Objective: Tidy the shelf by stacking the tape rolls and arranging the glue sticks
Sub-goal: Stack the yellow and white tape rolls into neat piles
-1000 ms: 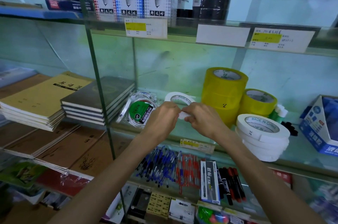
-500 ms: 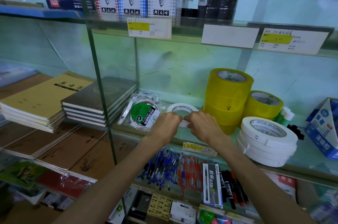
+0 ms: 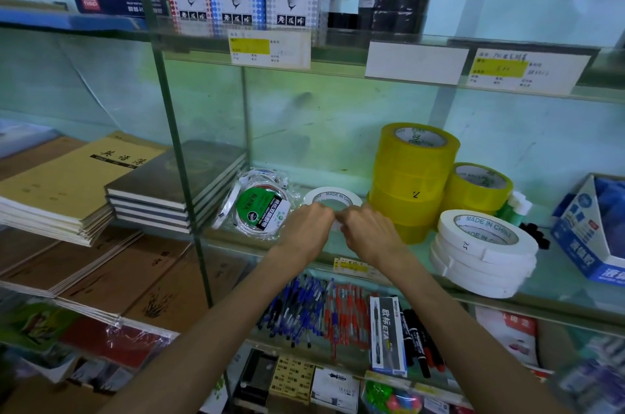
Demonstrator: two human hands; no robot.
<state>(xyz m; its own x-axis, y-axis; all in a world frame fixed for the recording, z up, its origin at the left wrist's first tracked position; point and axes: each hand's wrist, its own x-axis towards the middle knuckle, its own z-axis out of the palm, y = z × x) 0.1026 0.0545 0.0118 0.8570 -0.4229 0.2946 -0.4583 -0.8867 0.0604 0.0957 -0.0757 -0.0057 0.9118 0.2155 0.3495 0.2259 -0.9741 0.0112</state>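
On the glass shelf (image 3: 568,285), left hand (image 3: 309,227) and right hand (image 3: 368,231) (knuckles up, fingers curled) pinch the white tape roll (image 3: 333,196).

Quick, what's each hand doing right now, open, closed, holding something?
Left hand: closed, holding the near edge of the white tape roll.
Right hand: closed, holding the same roll's near edge.

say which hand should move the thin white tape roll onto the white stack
Probably right: left hand and right hand grip the thin white tape roll; the white tape stack lies rightward.
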